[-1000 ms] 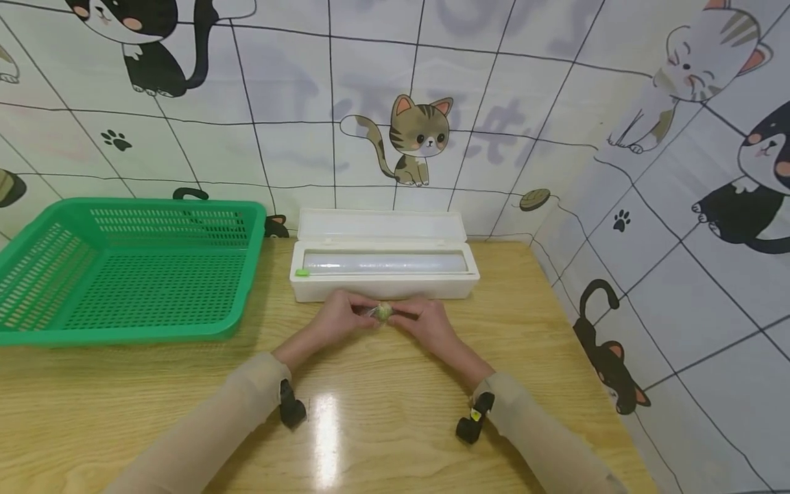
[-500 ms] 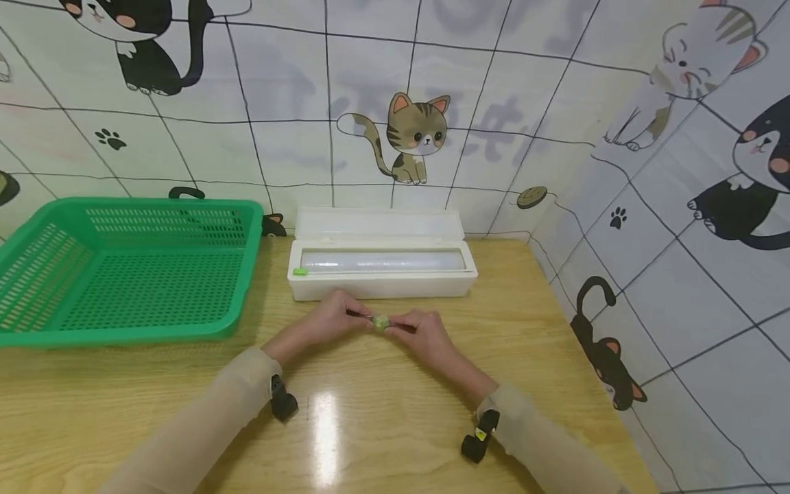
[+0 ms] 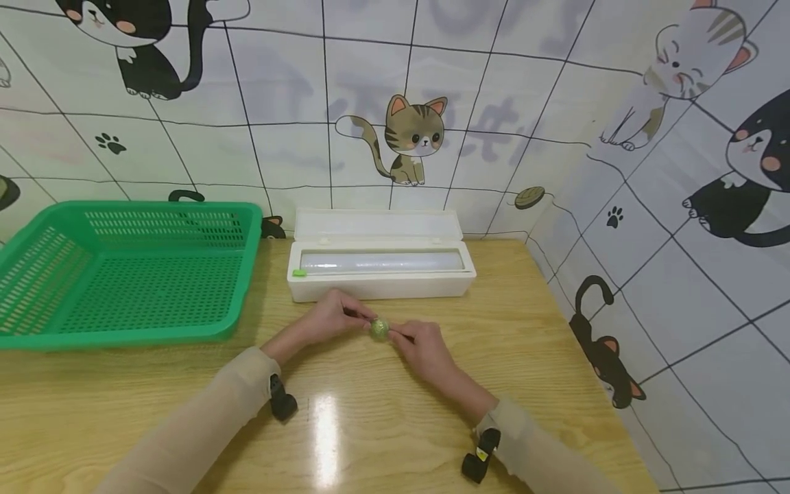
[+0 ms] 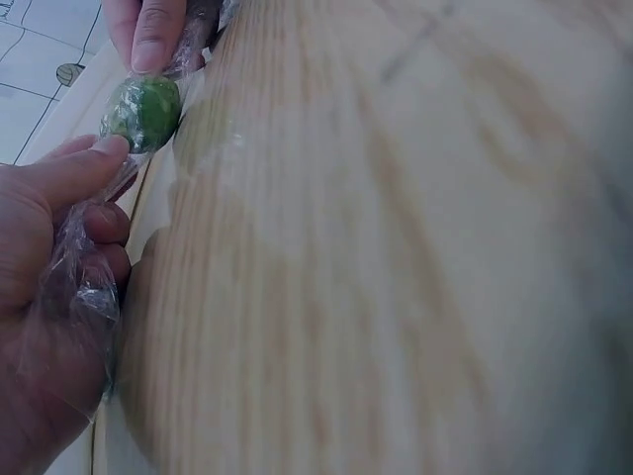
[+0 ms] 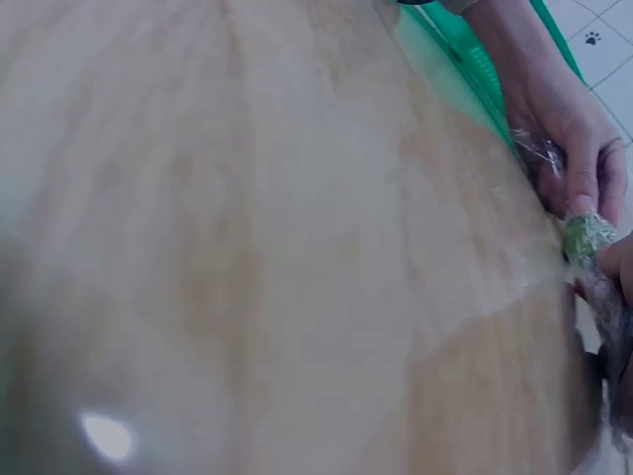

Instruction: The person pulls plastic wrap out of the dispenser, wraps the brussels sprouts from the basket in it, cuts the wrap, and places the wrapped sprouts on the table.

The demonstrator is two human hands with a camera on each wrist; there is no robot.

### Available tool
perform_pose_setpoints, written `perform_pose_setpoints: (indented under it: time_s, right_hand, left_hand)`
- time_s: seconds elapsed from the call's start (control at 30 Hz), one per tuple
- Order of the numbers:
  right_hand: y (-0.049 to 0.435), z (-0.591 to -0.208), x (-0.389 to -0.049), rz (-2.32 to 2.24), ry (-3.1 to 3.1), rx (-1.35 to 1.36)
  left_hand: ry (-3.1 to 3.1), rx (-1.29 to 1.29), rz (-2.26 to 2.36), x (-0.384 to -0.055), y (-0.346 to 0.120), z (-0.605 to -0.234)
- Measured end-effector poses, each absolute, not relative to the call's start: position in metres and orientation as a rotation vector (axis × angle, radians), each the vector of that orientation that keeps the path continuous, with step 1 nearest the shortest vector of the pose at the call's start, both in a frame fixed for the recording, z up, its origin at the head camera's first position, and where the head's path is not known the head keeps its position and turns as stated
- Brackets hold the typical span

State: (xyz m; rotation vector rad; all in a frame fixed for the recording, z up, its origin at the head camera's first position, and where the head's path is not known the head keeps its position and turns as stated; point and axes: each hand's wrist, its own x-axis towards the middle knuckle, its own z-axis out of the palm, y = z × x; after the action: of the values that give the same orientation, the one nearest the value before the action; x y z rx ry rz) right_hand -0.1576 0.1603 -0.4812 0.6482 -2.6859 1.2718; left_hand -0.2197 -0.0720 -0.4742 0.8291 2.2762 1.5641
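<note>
A small round green fruit [image 3: 379, 329], lime-like, is wrapped in clear cling film [image 4: 74, 297] and stretched between both hands just above the table. From the left side my left hand [image 3: 330, 319] pinches the gathered film right at the fruit. Loose film trails down over that palm in the left wrist view. My right hand [image 3: 426, 350] pinches the film on the opposite side, its thumb tip at the fruit [image 4: 148, 114]. Right behind the hands stands a white cling film box [image 3: 382, 287], lid raised, holding a film roll [image 3: 382, 262].
At the left of the wooden table [image 3: 382, 439] sits a green plastic basket [image 3: 123, 341] with slotted sides. A wall [image 3: 278, 158] with a cat pattern rises along the back and right. The box has a small green slider [image 3: 299, 273] at its left front.
Both hands and the fruit have come slightly toward the person, away from the box. The right hand has dropped lower, and more of the fruit now shows between the fingers.
</note>
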Motion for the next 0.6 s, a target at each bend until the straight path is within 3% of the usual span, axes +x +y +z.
perform_pose_setpoints:
  time_s: [0.33,0.6]
  right_hand:
    - [0.1613,-0.4757,-0.1657,1.541,-2.702,0.289]
    - [0.1663,-0.4819,-0.1654,1.331,-2.688,0.552]
  left_hand:
    - [2.278,0.893,1.504,-0.2221,-0.0725,-0.4761]
    - [2.365,0.858,1.420,-0.2238,-0.0709,-0.4745]
